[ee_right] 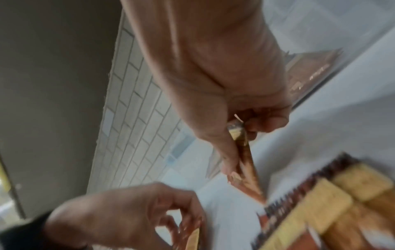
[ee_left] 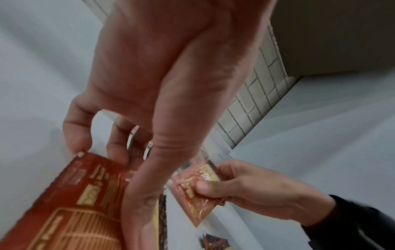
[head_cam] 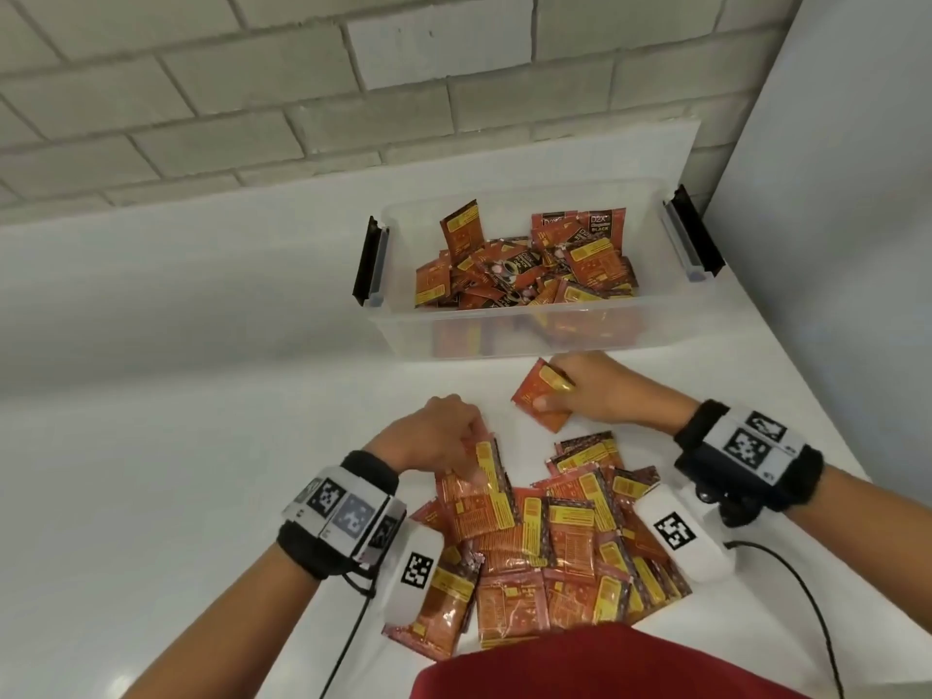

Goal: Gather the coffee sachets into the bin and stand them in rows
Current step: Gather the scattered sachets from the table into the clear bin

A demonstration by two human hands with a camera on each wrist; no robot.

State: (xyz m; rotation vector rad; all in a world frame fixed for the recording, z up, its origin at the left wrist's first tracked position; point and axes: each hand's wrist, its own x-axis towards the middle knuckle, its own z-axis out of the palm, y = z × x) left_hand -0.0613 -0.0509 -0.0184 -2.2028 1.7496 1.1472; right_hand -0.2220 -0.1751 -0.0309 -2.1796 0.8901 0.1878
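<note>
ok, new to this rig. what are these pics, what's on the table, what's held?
No robot: a person wears a camera on the head and one on each wrist. The head view looks down at both hands; each wrist view looks along its hand. On the white counter sit a clear bin of jumbled sachets and a loose pile of sachets. The right hand pinches a single sachet near the bin. The left hand grips a raised sachet from the pile.
</note>
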